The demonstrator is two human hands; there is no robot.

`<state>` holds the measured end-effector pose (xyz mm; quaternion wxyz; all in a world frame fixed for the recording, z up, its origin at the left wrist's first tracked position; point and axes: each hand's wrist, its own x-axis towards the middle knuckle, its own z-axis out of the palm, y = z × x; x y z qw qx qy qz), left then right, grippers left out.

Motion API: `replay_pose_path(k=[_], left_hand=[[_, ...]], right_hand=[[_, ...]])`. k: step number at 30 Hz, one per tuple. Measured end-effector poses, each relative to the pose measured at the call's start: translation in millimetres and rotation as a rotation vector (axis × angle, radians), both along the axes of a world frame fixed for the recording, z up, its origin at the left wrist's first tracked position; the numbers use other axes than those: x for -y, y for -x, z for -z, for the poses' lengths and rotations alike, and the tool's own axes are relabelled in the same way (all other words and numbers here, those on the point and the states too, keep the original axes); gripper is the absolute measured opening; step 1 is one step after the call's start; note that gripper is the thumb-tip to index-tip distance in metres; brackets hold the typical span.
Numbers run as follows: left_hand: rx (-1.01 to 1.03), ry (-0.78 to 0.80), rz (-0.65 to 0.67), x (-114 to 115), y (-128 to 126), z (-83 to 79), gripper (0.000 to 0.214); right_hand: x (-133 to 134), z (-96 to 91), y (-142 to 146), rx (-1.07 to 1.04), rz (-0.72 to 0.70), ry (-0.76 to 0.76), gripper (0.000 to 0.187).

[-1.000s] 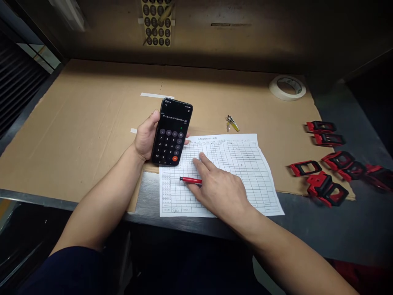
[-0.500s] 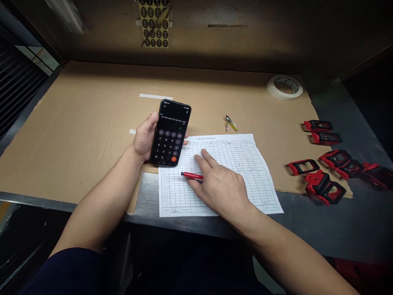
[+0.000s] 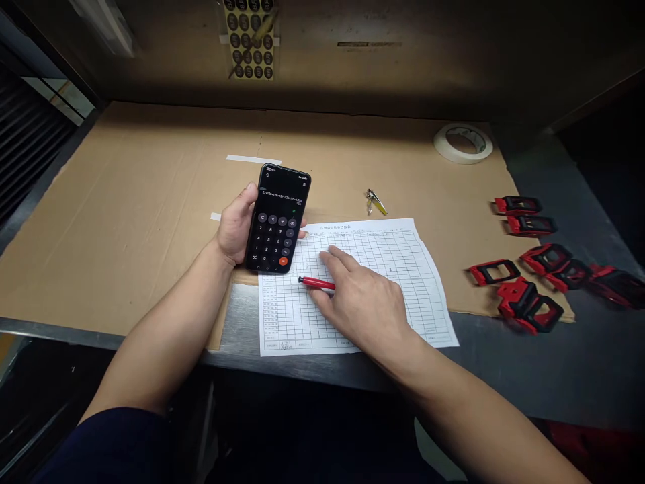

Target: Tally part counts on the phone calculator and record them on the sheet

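My left hand (image 3: 236,225) is closed around a black smartphone (image 3: 278,218), held tilted upright with a calculator and a row of sums on its screen. The phone's lower end covers the top left part of a printed paper form (image 3: 426,296) with a grid and some handwriting. On that form rests my right hand (image 3: 365,296), its index and middle fingers stretched forward over the grid. A red pen (image 3: 317,283) with a dark end pokes out leftward from between its thumb and fingers; the rest of the pen is hidden under the hand.
Cardboard (image 3: 166,202) covers much of the metal bench (image 3: 508,363). Nail clippers (image 3: 375,202) lie beyond the form, and a roll of masking tape (image 3: 462,144) sits at the back right. Several red and black plastic parts (image 3: 531,306) lie at the right. A sticker sheet (image 3: 250,40) hangs on the back panel.
The pen has tilted slightly, its exposed end rising a little in the picture. Both hands otherwise keep nearly the same pose, and the whole view has shifted slightly.
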<state>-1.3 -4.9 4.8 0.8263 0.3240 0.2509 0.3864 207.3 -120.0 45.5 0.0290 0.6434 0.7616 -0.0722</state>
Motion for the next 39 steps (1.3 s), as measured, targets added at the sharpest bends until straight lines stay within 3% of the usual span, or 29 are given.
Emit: replay_pose_path(k=[13, 29, 39], left_hand=[[0.005, 0.027, 0.013, -0.6, 0.5, 0.1, 0.083], [-0.006, 0.016, -0.015, 1.6, -2.1, -3.8, 0.082], [-0.001, 0.001, -0.025, 2.6, -3.8, -4.5, 0.078]], right_hand=[[1.6, 0.3, 0.6, -0.024, -0.016, 0.0, 0.041], [0.8, 4.2, 0.0, -0.046, -0.017, 0.003, 0.041], [3.4, 7.6, -2.4, -0.172, -0.102, -0.09, 0.04]])
